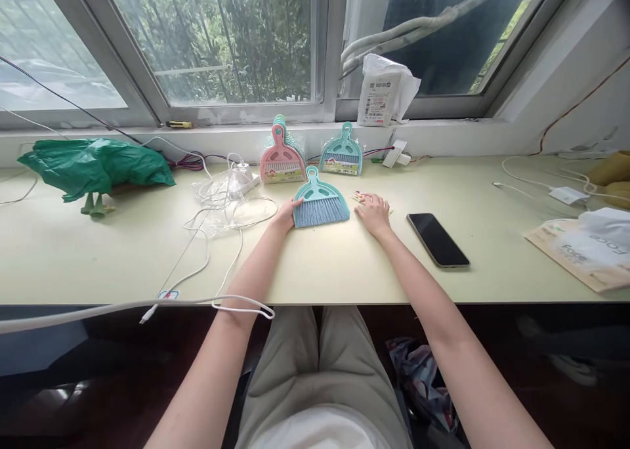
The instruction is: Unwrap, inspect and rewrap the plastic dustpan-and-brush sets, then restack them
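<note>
I see the turquoise plastic dustpan (314, 185) and blue-bristled brush (322, 213) between the hands, gripped by the left hand (285, 216); the right hand (374, 213), grip unclear to me, partly covers colourful printed slips (360, 197). Rightward lies a black rectangular smartphone (438, 240).

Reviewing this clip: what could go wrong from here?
The white cable crossing the left forearm in view might snag if that arm moves. The phone lies beside the right forearm and could get nudged. The left hand holds the teal dustpan at one side; it may tip if lifted.
</note>
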Motion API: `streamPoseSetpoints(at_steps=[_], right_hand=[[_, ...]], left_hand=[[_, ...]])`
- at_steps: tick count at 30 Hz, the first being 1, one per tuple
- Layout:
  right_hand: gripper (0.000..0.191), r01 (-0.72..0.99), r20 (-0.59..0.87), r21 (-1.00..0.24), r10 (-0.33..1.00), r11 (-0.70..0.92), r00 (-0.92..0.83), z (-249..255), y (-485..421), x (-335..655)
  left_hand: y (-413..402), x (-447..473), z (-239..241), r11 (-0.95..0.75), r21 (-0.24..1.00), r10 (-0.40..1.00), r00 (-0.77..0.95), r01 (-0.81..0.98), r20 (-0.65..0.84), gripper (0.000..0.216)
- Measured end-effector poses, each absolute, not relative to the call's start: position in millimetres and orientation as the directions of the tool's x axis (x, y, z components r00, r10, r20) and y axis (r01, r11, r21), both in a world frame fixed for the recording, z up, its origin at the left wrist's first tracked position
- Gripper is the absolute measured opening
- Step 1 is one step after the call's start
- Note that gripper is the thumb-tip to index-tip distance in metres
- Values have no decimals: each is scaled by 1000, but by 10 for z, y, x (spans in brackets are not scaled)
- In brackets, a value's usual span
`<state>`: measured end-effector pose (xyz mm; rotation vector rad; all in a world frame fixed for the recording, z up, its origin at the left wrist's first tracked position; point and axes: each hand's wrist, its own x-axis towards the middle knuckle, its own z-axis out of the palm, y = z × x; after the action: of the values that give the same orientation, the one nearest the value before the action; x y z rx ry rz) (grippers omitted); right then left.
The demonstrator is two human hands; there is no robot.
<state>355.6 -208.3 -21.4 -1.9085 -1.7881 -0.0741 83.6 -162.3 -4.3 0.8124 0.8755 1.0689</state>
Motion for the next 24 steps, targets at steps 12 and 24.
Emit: streamPoseSetpoints(at_steps=[12, 24], right_hand=[[38, 734, 207, -639, 867, -231, 454, -233, -2048, 3985], [48, 311, 355, -913, 890, 264, 287, -10, -2104, 3688]], left_hand=[[-1605, 858, -54, 266, 857, 964, 120, -442, -237, 34], [-1665, 877, -66, 155, 944, 974, 205, -290, -97, 50]])
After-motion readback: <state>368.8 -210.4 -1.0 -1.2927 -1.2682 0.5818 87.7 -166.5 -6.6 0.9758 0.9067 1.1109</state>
